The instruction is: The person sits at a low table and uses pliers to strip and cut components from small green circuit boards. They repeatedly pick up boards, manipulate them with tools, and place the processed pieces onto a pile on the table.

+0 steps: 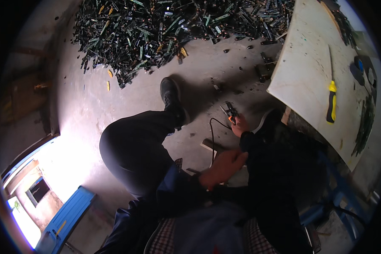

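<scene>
My right hand (240,125) reaches down near the floor beside my right leg. Its fingers are closed round a small dark tool with an orange part (230,112), whose exact kind I cannot make out. A thin black cord (212,136) runs along the floor and up to that hand. Closer to my body, my left hand (225,168) hovers over my lap, slightly blurred, its fingers stretched toward my right forearm. I see nothing held in it.
A large heap of dark narrow strips (156,34) covers the far floor. On the right stands a whitish board (305,72) bearing a yellow-and-black screwdriver (332,101). Blue plastic furniture (74,213) is at lower left. My left shoe (171,99) rests on the concrete.
</scene>
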The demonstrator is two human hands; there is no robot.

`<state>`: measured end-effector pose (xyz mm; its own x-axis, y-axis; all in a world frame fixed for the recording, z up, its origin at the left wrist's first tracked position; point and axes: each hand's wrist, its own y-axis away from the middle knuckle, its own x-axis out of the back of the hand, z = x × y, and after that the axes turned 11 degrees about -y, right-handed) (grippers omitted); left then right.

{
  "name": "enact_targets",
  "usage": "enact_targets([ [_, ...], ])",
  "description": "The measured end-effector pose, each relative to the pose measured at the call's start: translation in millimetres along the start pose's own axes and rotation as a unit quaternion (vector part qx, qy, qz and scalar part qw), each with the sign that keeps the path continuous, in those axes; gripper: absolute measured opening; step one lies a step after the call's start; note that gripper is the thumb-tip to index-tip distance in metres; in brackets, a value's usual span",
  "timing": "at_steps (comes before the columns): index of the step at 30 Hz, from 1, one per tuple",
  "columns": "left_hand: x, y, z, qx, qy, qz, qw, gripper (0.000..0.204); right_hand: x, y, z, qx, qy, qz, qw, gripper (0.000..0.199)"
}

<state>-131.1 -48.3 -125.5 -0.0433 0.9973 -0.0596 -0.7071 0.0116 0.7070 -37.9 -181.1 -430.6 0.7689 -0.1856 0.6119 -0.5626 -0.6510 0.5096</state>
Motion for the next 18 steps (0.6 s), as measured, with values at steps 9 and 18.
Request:
enact_targets([
  [9,13,-4,9,0.018,0.014,0.028,0.999,0.044,-3,6,-32,-0.035,0.011,0.035,0.999,0.023],
  [18,15,-7,1,0.031,-0.012,0.039,0.999,0.043,7,-6,-36,-0.028,0.04,0.051,0.998,0.015],
])
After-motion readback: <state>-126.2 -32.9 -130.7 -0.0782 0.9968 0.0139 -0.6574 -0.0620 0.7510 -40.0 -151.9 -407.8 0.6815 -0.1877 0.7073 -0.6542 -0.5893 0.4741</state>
